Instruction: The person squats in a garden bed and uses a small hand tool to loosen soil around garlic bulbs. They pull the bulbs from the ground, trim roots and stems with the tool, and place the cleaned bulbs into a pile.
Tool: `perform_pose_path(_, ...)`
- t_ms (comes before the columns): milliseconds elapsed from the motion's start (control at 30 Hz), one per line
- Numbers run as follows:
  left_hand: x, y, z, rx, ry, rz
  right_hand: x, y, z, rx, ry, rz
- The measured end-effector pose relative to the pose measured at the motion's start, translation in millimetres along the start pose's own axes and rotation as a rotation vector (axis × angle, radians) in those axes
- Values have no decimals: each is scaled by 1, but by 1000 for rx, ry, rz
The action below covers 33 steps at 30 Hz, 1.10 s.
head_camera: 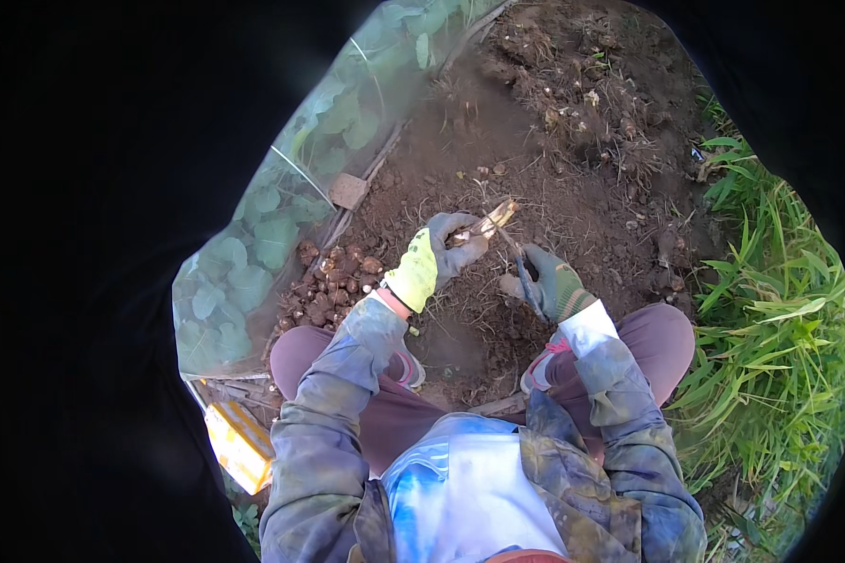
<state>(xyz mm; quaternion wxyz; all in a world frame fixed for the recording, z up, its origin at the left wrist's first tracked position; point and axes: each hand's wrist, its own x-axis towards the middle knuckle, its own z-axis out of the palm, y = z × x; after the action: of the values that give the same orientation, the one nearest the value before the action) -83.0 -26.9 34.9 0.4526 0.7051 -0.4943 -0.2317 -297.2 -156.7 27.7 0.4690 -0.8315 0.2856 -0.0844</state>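
Note:
A pale, freshly exposed piece of plant stem or root (498, 217) sticks out of my left hand (445, 252), whose grey and yellow-green glove curls around its lower end. My right hand (551, 283), in a grey-green knit glove, grips a thin dark tool (530, 288), perhaps a knife or sickle. The tool's narrow upper end reaches the stem's side. Below and left of my left hand lies a heap of brown corms or tubers (338, 280). Soil and fine roots lie under both hands.
Clumps of rooted corms (623, 144) cover the soil at the upper right. A stone block (348, 191) sits by netting over leafy plants (253, 271) at left. Tall grass (774, 317) borders the right. A yellow and white box (239, 447) stands at lower left.

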Motion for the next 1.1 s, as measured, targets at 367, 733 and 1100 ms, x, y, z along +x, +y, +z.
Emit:
perform_pose_path(367, -9, -4, -17, 257, -110, -59, -2, 29, 35, 320, -64, 275)
perform_pose_path(733, -185, 40, -272, -520, 738, -118, 11, 74, -7, 1390, -112, 338)
perform_pose_path(1100, -520, -300, -188, -1170, 1668, -1012, 8, 88, 46, 813, 34, 635)
